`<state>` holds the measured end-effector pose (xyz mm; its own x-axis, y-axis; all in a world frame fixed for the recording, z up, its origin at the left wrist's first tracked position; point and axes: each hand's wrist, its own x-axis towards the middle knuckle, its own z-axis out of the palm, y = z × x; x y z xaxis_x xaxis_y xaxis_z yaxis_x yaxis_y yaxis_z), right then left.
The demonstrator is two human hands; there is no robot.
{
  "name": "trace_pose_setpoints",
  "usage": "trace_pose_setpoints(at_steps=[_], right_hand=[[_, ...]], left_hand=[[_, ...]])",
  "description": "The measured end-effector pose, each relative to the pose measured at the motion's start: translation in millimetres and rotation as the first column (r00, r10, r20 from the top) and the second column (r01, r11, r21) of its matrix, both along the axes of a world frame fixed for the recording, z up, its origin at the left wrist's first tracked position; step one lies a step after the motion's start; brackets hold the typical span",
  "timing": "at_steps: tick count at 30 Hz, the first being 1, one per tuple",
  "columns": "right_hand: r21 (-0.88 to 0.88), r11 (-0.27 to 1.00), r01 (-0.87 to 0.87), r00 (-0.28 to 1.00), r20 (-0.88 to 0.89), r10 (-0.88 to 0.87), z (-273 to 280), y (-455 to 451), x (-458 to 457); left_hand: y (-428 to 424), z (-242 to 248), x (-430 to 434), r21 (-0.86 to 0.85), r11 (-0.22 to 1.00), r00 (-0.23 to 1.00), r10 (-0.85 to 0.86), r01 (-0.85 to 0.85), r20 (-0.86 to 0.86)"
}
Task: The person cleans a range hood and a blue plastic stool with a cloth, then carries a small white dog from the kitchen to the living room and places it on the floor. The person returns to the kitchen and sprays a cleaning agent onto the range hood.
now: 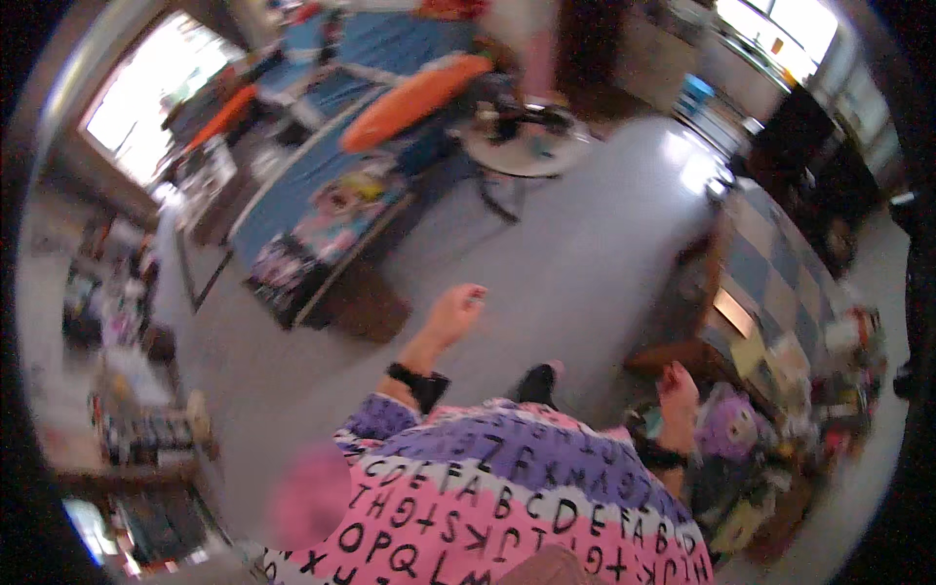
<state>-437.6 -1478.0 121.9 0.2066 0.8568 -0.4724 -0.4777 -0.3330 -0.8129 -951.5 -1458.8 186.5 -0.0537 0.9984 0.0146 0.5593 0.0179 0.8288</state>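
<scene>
My left hand [459, 311] is held out over the grey floor with its fingers curled; a small bright spot shows at the fingers, and blur hides whether anything is held. A dark band circles that wrist. On the right, my right hand [677, 387] hangs beside the corner of a wooden-edged table with a checkered top [764, 248], its fingers also bent and their contents unclear. Another dark band is on this wrist. Between the arms spreads a pink, white and purple garment [512, 482] printed with letters. Below the table corner, near my right hand, sits a purple plush toy [731, 428].
Ahead stands a round white table [526, 150] bearing several things. To its left are a blue-covered bed [292, 190] with a long orange cushion [417, 102] and printed items. Crowded shelves [139, 431] line the far left. A blue-topped container [693, 95] stands at the back right.
</scene>
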Motion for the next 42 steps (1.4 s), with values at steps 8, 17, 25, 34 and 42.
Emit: trace_pose_setpoints(at_steps=[8,17,25,34,42], right_hand=[[0.092,0.971,0.219,0.975,-0.06,-0.214,52,153,47],[0.041,0.971,0.236,0.965,-0.125,-0.23,55,273,87],[-0.075,0.909,0.409,0.899,-0.137,-0.416,40,381,132],[-0.036,0.833,0.552,0.832,-0.031,-0.553,60,523,203],[-0.141,0.715,0.685,0.697,-0.161,-0.699,30,634,289]], left_hand=[[162,24,57,-0.046,0.999,1.0,-0.009,0.01,0.023],[317,8,111,-0.035,0.998,0.991,-0.047,0.052,0.125],[498,-21,116,-0.144,0.987,0.977,-0.031,0.063,0.213],[734,-4,221,-0.051,0.951,0.929,-0.285,0.304,0.235],[880,-22,338,-0.069,0.886,0.828,-0.399,0.459,0.395]])
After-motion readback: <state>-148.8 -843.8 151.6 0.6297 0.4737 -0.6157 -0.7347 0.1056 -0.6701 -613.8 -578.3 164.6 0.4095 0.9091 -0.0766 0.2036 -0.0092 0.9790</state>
